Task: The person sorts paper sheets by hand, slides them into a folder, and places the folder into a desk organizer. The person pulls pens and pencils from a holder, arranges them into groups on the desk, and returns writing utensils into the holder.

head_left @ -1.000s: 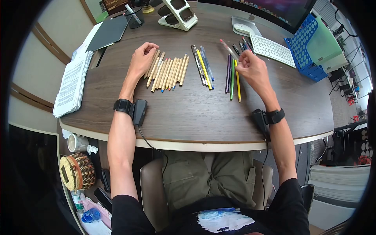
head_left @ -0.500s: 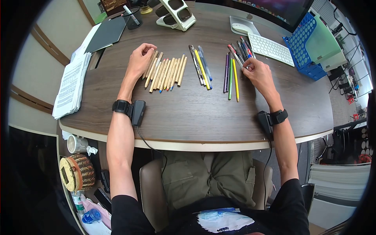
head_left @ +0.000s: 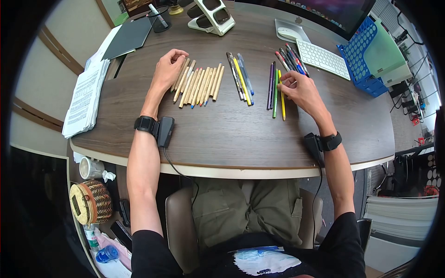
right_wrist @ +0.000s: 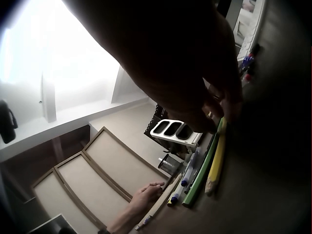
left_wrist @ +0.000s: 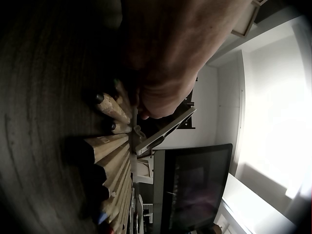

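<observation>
My left hand [head_left: 168, 69] rests at the left end of a row of several bare-wood pencils [head_left: 204, 85], its fingers loosely curled by their far ends. In the left wrist view, the blunt ends of these pencils [left_wrist: 109, 151] fan out below that hand. My right hand [head_left: 299, 88] is over a yellow pencil [head_left: 283, 104], thumb and forefinger apart around its upper part. Left of it lie a green pencil [head_left: 275, 99] and dark purple pencils [head_left: 270, 85]. The right wrist view shows the fingertips right at the yellow pencil's far end [right_wrist: 217, 161].
Between the groups lie black, yellow and blue pens [head_left: 241, 78]. Red, black and blue pens [head_left: 293, 60] lie beyond my right hand, near the keyboard [head_left: 322, 58]. A blue file holder [head_left: 371, 85] stands at right, a paper stack [head_left: 85, 99] at left, a pen cup [head_left: 162, 28] behind.
My right hand has let go of a red-ended clear pen among the pens at the upper right and moved left to the yellow pencil. My left hand has stayed in place.
</observation>
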The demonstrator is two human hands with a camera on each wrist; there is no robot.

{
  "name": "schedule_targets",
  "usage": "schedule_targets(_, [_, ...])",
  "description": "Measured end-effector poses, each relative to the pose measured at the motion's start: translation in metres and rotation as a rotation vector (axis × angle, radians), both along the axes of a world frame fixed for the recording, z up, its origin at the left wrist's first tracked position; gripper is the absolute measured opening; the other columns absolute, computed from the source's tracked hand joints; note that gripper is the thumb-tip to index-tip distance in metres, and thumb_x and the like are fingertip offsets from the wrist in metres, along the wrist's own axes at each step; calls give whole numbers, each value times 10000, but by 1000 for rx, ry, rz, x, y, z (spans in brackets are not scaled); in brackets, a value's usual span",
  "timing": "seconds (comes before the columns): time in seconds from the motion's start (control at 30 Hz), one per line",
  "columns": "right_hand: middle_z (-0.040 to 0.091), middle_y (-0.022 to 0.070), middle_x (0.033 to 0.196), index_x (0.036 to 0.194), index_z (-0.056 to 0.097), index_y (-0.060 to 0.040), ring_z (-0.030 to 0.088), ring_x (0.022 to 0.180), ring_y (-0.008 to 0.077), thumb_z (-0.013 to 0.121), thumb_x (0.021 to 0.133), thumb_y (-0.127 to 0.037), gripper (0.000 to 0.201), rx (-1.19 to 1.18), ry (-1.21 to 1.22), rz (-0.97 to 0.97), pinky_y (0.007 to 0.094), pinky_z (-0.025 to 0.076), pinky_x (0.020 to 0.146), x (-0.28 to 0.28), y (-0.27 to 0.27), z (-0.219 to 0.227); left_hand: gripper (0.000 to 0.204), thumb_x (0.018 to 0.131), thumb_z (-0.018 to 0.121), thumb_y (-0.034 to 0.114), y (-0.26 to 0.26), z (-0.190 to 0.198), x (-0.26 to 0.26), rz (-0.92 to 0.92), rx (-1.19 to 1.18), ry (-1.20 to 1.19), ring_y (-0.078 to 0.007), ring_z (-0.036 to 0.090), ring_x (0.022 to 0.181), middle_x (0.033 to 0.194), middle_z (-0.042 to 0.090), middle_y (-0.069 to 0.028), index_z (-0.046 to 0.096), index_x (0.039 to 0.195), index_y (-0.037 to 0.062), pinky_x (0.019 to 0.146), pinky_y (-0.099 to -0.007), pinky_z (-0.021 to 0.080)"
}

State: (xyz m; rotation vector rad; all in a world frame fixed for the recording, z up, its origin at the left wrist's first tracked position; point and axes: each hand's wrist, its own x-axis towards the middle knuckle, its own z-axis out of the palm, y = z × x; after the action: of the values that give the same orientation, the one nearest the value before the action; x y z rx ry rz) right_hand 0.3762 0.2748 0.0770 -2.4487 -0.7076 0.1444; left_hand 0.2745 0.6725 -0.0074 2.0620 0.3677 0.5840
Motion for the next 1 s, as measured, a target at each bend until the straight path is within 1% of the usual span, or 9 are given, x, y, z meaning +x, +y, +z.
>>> schedule_targets(0.07, [777,141,944,1135,743,28,752,880,243,795,932,-250,348,8,4,21,400,586,831,1,5,-3,212,1070,614,194,0,0,0,5,11,2,-94,611,893,938,693,-2,733,1167,48,838,-288,499])
schedule_targets(0.3, [756,189,1088,1224,743,20,739,979,283,809,931,-264,414,-53,-65,82,411,580,892,-2,26,-4,216,1070,614,200,2,-3,1,2,3,-3,-98,617,889,940,698,-6,738,1168,53,835,-291,505])
schedule_targets(0.37, [747,196,1114,1228,746,19,734,997,290,808,931,-263,414,-57,-86,98,415,578,905,-1,32,-7,265,1050,615,263,3,-3,1,2,-3,13,-177,700,966,1008,753,-66,755,1172,73,887,-349,551])
schedule_targets(0.43, [735,195,1136,1216,753,16,724,1008,292,804,933,-264,401,-43,-101,156,418,570,929,-2,37,-9,264,1050,615,263,4,-3,2,5,-2,15,-175,699,966,1006,754,-66,754,1172,74,887,-347,550])
schedule_targets(0.5, [734,192,1119,1203,758,16,719,998,291,801,935,-264,390,-28,-121,176,419,568,926,-4,42,-11,263,1051,616,262,2,-2,1,7,-1,16,-174,699,966,1005,754,-66,754,1173,75,887,-346,549])
schedule_targets(0.57, [733,189,1102,1189,762,15,714,988,291,797,937,-265,379,-12,-140,196,420,566,923,-7,46,-12,218,1067,614,202,1,-2,1,6,0,-10,-98,615,873,924,695,-2,740,1167,56,823,-289,505])
schedule_targets(0.67, [724,176,1062,1148,768,6,705,957,292,788,937,-251,333,-5,-156,229,429,563,893,-13,51,-8,221,1064,614,206,0,-1,1,6,-9,-5,-98,611,867,918,692,-1,741,1168,57,820,-293,504])
schedule_targets(0.73, [715,162,1039,1096,772,-3,696,940,291,779,934,-230,279,-12,-245,256,437,558,863,-21,53,-4,225,1063,615,209,-2,2,-1,11,-4,5,-102,619,878,929,699,-6,741,1170,57,830,-297,508])
schedule_targets(1.0, [718,156,951,1069,756,-2,697,873,330,745,936,-185,227,-17,-205,363,455,551,831,-31,67,-10,236,1061,610,217,0,1,0,7,-11,13,-128,660,949,991,735,-34,744,1182,65,889,-320,524])
